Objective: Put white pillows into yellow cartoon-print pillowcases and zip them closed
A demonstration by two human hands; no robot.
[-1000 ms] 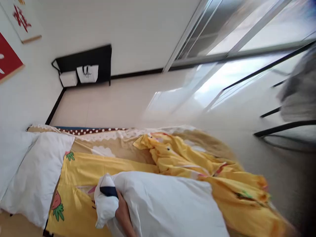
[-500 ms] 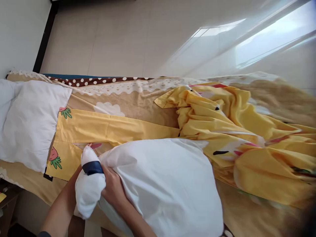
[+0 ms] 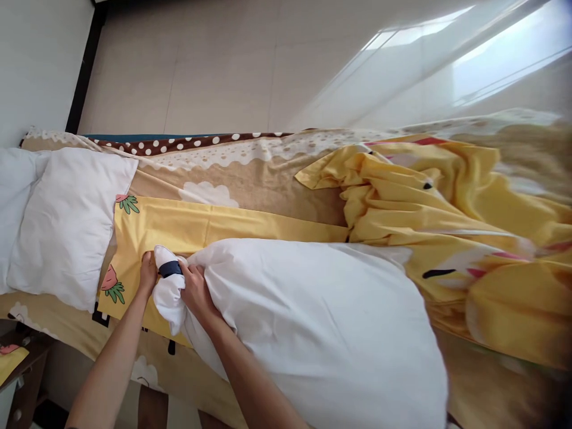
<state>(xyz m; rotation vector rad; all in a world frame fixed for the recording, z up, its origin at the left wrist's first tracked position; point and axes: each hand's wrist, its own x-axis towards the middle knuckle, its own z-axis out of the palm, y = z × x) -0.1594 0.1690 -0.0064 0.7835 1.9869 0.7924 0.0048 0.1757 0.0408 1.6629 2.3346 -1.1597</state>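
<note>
A large white pillow (image 3: 313,316) lies across the near side of the bed, its left end bunched up and crossed by a navy band (image 3: 170,269). My right hand (image 3: 196,292) grips this narrowed end just right of the band, fingers curled into the fabric. On the other side of the band, my left hand (image 3: 148,273) is closed at the pillow's left edge; its fingertips are partly hidden. Beneath both hands a yellow cloth cover (image 3: 179,220) with printed carrot-like figures is spread flat, its middle hidden by the pillow.
Other white pillows (image 3: 71,232) rest at the bed's left end. A crumpled yellow cover (image 3: 402,208) is heaped to the right on the tan patterned sheet (image 3: 286,199). Beyond the bed lies a shiny tiled floor (image 3: 223,65). A small brown cabinet (image 3: 31,369) stands at lower left.
The bunched pillow end has tilted and moved slightly up and right in view. My left hand, mostly hidden behind it before, now shows at its left side. The view has shifted slightly.
</note>
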